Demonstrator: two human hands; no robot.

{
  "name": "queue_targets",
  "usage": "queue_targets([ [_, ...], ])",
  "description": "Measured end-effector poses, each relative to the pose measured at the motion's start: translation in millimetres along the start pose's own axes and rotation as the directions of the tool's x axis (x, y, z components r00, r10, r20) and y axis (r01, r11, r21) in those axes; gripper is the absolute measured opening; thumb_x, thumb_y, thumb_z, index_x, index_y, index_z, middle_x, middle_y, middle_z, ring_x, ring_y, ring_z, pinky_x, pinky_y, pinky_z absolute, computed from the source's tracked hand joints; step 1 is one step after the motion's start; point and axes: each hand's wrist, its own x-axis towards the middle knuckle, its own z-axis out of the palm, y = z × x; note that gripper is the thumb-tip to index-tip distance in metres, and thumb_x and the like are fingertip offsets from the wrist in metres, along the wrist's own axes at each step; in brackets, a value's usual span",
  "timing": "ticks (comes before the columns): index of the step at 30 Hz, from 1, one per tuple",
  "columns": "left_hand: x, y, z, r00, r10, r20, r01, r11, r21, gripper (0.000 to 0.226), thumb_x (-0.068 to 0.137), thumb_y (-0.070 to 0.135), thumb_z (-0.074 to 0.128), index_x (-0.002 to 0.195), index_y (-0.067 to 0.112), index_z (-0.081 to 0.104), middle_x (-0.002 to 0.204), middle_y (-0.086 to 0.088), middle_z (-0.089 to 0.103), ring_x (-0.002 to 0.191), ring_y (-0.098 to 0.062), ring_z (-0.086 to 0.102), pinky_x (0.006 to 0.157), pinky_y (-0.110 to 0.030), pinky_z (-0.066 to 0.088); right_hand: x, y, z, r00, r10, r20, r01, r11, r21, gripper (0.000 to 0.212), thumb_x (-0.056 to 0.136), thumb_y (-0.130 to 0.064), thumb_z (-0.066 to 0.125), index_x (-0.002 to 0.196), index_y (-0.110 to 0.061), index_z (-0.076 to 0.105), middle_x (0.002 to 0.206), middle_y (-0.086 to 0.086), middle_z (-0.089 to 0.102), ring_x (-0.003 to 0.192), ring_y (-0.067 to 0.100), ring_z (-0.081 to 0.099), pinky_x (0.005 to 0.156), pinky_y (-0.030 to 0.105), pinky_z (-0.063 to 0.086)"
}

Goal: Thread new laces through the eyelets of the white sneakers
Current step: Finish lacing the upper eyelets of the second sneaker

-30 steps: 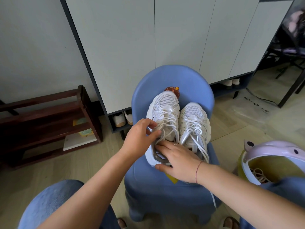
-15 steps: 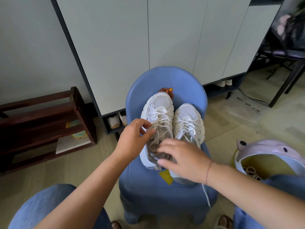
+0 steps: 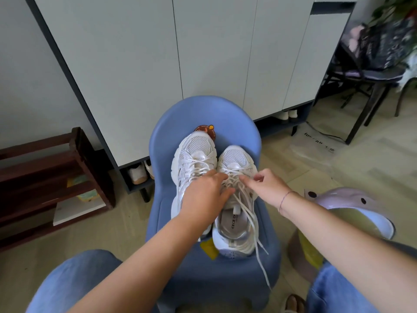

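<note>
Two white sneakers stand side by side on a small blue chair [image 3: 266, 263], toes toward its backrest. The left sneaker [image 3: 195, 152] is laced. The right sneaker [image 3: 235, 160] has loosened laces, and the lace ends [image 3: 259, 242] trail over its heel and the chair's front edge. My left hand [image 3: 206, 197] lies across the rear of the left sneaker, its straight fingers and thumb touching the right sneaker's laces. My right hand [image 3: 265, 185] is at the same laces from the right, fingers curled, fingertips pinching a lace near the middle eyelets.
A lilac stool or bin [image 3: 352, 206] with a yellow-green inside stands right of the chair. Pale cabinet doors [image 3: 214, 53] rise behind, with shoes [image 3: 137, 173] beneath them. A dark wooden rack [image 3: 52, 175] is at the left, a black chair [image 3: 370, 75] far right. My knees frame the bottom.
Both hands have left the left sneaker's heel opening and moved right and forward onto the right sneaker's laces. The right sneaker's opening is now uncovered.
</note>
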Motion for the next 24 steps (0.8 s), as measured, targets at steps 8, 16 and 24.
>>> queue_targets([
  [8, 1, 4, 12, 1.0, 0.001, 0.028, -0.006, 0.989, 0.148, 0.021, 0.095, 0.033, 0.049, 0.091, 0.012, 0.054, 0.098, -0.003, 0.059, 0.084, -0.022, 0.058, 0.065, -0.032, 0.042, 38, 36, 11, 0.935, 0.265, 0.234, -0.349, 0.804, 0.481, 0.092, 0.063, -0.067, 0.072, 0.131, -0.009, 0.05, 0.126, 0.009, 0.06, 0.116, 0.024, 0.055, 0.102, 0.04, 0.043],
  [16, -4, -2, 15, 0.996, -0.01, -0.086, 0.008, 1.0, -0.024, 0.019, 0.093, 0.025, 0.054, 0.093, 0.012, 0.067, 0.08, -0.002, 0.063, 0.07, -0.017, 0.056, 0.059, -0.028, 0.038, 43, 46, 18, 0.938, 0.187, 0.293, -0.347, 0.558, 0.754, 0.046, 0.08, -0.027, 0.073, 0.118, -0.004, 0.06, 0.1, 0.011, 0.071, 0.089, 0.023, 0.067, 0.066, 0.032, 0.054],
  [24, -8, 10, 13, 0.97, -0.156, -0.187, 0.086, 0.938, -0.336, 0.023, 0.087, 0.024, 0.067, 0.11, 0.023, 0.07, 0.065, 0.019, 0.049, 0.064, 0.01, 0.053, 0.059, -0.001, 0.035, 50, 43, -3, 0.986, -0.026, 0.165, -0.139, 0.419, 0.897, 0.024, 0.088, -0.009, 0.061, 0.111, -0.008, 0.057, 0.097, 0.008, 0.068, 0.083, 0.019, 0.065, 0.068, 0.032, 0.055],
])
